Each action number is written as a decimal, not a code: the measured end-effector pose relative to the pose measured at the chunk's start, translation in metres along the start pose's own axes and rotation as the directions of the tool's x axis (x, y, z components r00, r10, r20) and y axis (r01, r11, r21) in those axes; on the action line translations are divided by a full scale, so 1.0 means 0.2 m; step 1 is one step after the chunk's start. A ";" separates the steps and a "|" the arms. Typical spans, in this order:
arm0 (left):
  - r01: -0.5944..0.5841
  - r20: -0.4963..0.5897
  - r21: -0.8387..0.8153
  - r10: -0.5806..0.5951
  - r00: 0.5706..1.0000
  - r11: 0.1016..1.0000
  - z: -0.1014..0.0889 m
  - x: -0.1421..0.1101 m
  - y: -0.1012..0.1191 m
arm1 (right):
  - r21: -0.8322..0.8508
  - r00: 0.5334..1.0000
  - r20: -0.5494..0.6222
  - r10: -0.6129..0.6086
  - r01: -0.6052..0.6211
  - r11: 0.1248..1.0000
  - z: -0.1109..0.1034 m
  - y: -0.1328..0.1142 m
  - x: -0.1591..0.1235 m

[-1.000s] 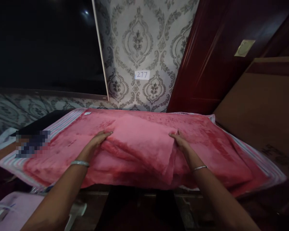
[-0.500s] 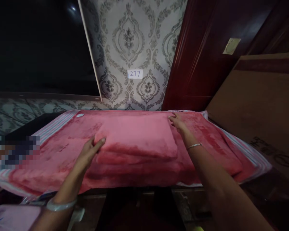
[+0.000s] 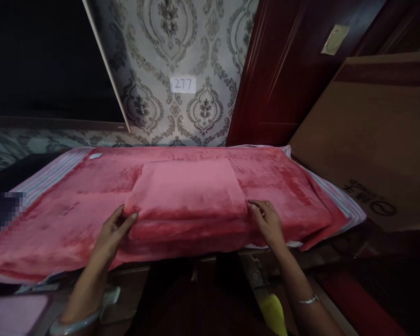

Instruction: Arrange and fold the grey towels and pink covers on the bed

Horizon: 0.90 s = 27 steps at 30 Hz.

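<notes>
A folded pink plush cloth lies in thick layers on a larger pink plush blanket with a striped border. My left hand grips the cloth's near left corner, thumb on top and the other fingers along the edge. At the near right corner, my right hand pinches the cloth's edge between thumb and fingers. The ends of some fingers are hidden by the cloth. Both wrists wear bangles.
A large cardboard box stands on the right, beside a dark red door. Behind the blanket, a black television screen and a paper marked 277 are on the patterned wall. Something yellow-green is below.
My right hand has come from the cloth's far right corner to its near right corner and closed there. The left hand stays at the near left corner. The view has shifted.
</notes>
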State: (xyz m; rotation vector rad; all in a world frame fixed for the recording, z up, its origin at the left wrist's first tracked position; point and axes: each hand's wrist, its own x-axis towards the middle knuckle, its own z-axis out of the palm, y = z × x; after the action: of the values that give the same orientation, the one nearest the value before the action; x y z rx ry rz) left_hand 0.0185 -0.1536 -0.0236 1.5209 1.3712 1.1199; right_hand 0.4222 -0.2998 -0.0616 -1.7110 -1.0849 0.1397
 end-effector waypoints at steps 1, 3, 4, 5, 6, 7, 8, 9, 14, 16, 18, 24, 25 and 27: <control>0.011 0.001 -0.024 -0.011 1.000 1.000 0.00 0.00 0.00 | -0.007 1.000 0.015 -0.002 0.002 1.000 0.01 -0.02 -0.01; 0.047 0.004 -0.078 -0.047 0.999 0.996 -0.01 -0.01 0.00 | 0.030 0.993 0.103 0.050 -0.054 0.998 0.03 -0.04 -0.03; 0.055 -0.005 -0.091 -0.055 0.998 0.994 -0.01 -0.01 0.01 | 0.061 0.983 0.160 0.089 -0.100 0.993 0.04 -0.05 -0.03; 0.056 -0.008 -0.098 -0.057 0.998 0.994 -0.02 -0.01 0.02 | 0.093 0.970 0.208 0.126 -0.148 0.985 0.06 -0.06 -0.03; 0.053 -0.006 -0.100 -0.054 0.999 0.994 -0.02 -0.01 0.03 | 0.125 0.957 0.242 0.158 -0.193 0.973 0.07 -0.06 -0.04; 0.048 0.001 -0.093 -0.048 0.999 0.995 -0.02 -0.01 0.03 | 0.159 0.948 0.259 0.186 -0.232 0.960 0.09 -0.07 -0.03; 0.043 0.011 -0.081 -0.042 0.999 0.996 -0.02 -0.01 0.04 | 0.199 0.943 0.261 0.209 -0.264 0.944 0.10 -0.08 -0.03; 0.040 0.023 -0.067 -0.038 0.999 0.997 -0.02 0.00 0.05 | 0.241 0.941 0.254 0.226 -0.288 0.927 0.11 -0.09 -0.02; 0.041 0.056 0.010 -0.042 0.998 0.999 0.03 0.03 0.10 | 0.394 0.945 0.237 0.226 -0.306 0.867 0.11 -0.15 0.07; -0.036 -0.031 0.036 0.037 0.999 0.999 0.05 0.02 0.14 | 0.434 0.964 0.179 0.195 -0.256 0.864 0.09 -0.16 0.13; -0.113 -0.109 0.058 0.119 0.987 0.992 0.07 -0.01 0.18 | 0.472 0.979 0.108 0.173 -0.204 0.858 0.05 -0.16 0.17; 0.020 0.106 0.021 -0.022 0.994 1.000 0.08 -0.11 0.14 | 0.444 0.873 0.274 0.403 -0.486 0.752 -0.01 0.00 0.16; 0.076 0.146 0.005 -0.076 0.986 0.997 0.07 -0.12 0.12 | 0.434 0.849 0.307 0.431 -0.527 0.731 -0.02 0.03 0.15; 0.175 0.168 -0.042 -0.165 0.972 0.984 0.05 -0.12 0.10 | 0.435 0.832 0.333 0.444 -0.553 0.711 -0.02 0.07 0.14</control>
State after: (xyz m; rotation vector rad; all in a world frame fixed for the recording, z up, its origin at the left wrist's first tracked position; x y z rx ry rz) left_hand 0.0332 -0.1788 -0.0095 1.3940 1.3191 0.8999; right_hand 0.4489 -0.2829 -0.0594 -1.4630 -0.6031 0.9019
